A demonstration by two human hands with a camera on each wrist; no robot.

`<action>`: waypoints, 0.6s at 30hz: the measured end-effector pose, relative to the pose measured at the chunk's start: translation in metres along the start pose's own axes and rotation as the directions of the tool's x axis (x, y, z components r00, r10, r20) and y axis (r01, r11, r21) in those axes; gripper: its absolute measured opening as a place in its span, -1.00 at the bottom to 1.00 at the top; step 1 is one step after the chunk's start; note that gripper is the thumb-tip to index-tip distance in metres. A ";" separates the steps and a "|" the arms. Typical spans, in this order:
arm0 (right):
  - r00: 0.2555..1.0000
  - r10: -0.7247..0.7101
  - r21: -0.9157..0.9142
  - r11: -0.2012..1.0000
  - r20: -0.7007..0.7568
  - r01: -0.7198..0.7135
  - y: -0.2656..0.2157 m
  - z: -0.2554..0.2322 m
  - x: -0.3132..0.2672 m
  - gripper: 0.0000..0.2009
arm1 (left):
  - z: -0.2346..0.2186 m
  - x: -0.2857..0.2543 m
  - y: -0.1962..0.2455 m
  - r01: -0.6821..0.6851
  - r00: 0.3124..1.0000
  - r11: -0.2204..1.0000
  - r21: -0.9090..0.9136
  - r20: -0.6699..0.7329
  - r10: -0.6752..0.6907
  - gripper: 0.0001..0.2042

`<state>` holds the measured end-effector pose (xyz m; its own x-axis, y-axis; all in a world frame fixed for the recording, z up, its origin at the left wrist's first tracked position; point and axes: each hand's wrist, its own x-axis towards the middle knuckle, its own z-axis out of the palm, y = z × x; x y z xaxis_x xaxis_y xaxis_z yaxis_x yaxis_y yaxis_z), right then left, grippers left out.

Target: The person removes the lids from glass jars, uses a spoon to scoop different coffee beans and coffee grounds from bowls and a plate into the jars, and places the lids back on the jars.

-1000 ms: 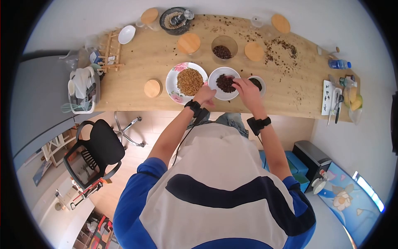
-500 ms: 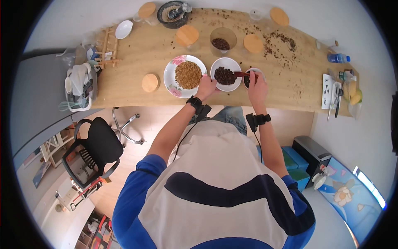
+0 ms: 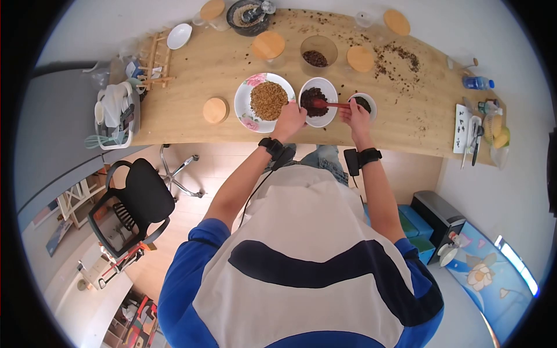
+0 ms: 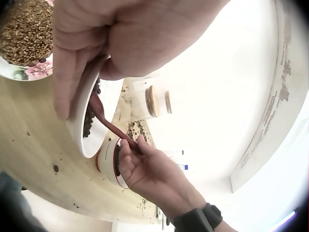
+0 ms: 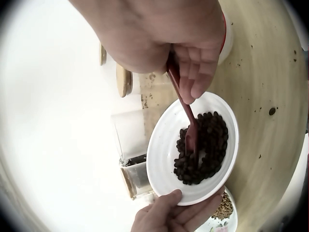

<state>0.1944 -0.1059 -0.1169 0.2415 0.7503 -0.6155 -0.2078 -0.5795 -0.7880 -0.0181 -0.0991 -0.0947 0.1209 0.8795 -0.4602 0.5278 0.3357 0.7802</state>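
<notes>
My left hand (image 3: 290, 120) grips the near-left edge of a white bowl (image 5: 161, 159), thumb at the rim and fingers underneath. Dark brown beans (image 5: 212, 140) lie heaped inside. Between the fingers of my right hand (image 3: 356, 119) is the handle of a reddish-brown spoon (image 5: 186, 107), whose head rests among the beans. Just under that hand stands a small white cup (image 4: 110, 157) with a red rim and dark contents, partly covered by the fingers. Left of the bowl is a flowered plate (image 3: 242, 95) piled with golden-brown grain (image 3: 268, 101).
Behind the bowl stands a clear jar (image 3: 318, 46) with dark beans, near wooden-lidded jars (image 3: 268, 45). A mortar (image 3: 243, 26) sits at the back. Loose dark bits (image 3: 400, 61) lie scattered at right. A round wooden lid (image 3: 216, 110) is left of the plate.
The right hand has drawn back from over the bowl to its right, and the spoon has come into sight, its head now further into the beans. The left hand has taken hold of the bowl's edge.
</notes>
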 end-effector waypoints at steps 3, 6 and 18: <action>0.995 0.049 0.091 0.994 0.085 -0.057 0.000 0.001 0.002 -0.65 | -0.001 -0.004 0.004 0.006 1.000 1.000 0.029 0.010 -0.006 -0.70; 0.985 0.065 0.178 0.980 0.159 -0.093 0.003 -0.003 0.011 -0.64 | -0.001 -0.005 0.006 0.025 1.000 0.999 0.021 0.013 -0.026 -0.70; 0.979 0.050 0.297 0.949 0.198 -0.108 0.011 -0.016 0.007 -0.64 | 0.017 0.019 -0.033 0.077 0.992 0.971 -0.226 0.113 -0.052 -0.70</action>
<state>0.2092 -0.1121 -0.1298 0.0388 0.7686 -0.6386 -0.5045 -0.5366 -0.6764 -0.0192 -0.0995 -0.1361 0.1872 0.8174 -0.5449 0.3313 0.4696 0.8183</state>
